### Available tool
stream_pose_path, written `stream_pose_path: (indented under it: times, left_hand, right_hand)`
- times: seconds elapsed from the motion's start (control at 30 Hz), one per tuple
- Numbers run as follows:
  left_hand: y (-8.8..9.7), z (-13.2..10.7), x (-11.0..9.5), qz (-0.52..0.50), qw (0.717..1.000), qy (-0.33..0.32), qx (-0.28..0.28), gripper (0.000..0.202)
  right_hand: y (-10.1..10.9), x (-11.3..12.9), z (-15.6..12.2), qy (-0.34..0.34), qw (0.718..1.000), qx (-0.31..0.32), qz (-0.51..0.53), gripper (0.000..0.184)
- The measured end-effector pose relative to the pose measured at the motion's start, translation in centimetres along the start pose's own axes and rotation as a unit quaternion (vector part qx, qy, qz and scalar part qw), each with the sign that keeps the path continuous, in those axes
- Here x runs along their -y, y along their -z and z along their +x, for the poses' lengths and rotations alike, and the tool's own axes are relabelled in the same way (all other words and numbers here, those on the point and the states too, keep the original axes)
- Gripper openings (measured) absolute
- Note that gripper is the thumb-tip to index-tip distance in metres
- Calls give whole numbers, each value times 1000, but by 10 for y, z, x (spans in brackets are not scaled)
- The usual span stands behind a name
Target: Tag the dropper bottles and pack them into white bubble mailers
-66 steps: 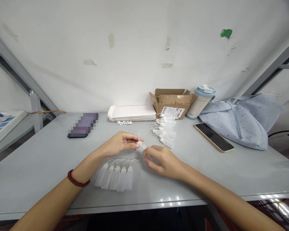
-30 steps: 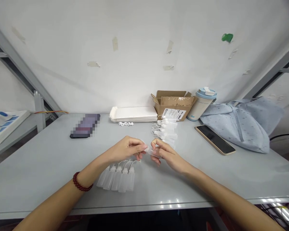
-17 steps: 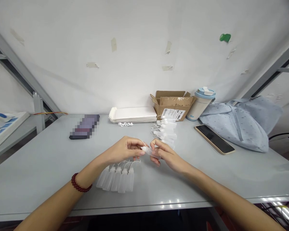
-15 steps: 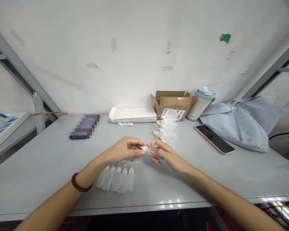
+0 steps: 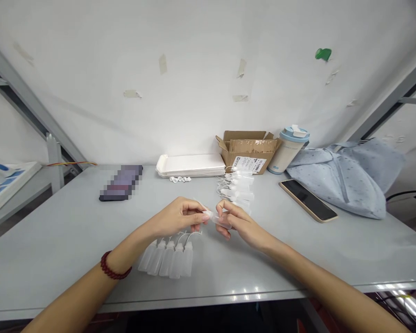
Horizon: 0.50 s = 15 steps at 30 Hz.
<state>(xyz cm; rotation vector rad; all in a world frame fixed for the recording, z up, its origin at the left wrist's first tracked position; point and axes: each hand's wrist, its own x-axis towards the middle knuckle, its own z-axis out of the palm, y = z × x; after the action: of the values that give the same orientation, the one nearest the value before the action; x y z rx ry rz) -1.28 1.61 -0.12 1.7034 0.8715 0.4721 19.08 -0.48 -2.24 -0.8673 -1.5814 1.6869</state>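
Five bottles [image 5: 167, 261] lie side by side on the desk [image 5: 263, 273] with white tops [image 5: 179, 247] at their necks, so they may be done. One more bottle [image 5: 213, 217] is held just past them: the left hand [image 5: 180, 215] pinches it by its top, and the right hand [image 5: 238, 218] grips its body. This one looks not yet done. More bottles [image 5: 241, 186] lie near the box [image 5: 251, 147]; I cannot tell if those are left. Loose caps [image 5: 180, 179] sit by the white stack [image 5: 194, 163].
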Motion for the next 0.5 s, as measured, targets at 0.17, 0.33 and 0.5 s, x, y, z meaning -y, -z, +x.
stream_pose_path:
  times: [0.17, 0.33, 0.5]
  left_hand:
    - [0, 1, 3, -7, 1000, 8, -13, 31]
    - [-2, 3, 3, 0, 1000, 19, -22, 34]
    - [-1, 5, 8, 9, 998, 27, -60, 40]
  right_hand:
    - [1, 0, 1, 3, 1000, 3, 7, 10]
    - [1, 0, 0, 12, 1000, 10, -11, 13]
    - [2, -4, 1, 40, 995, -41, -80, 25]
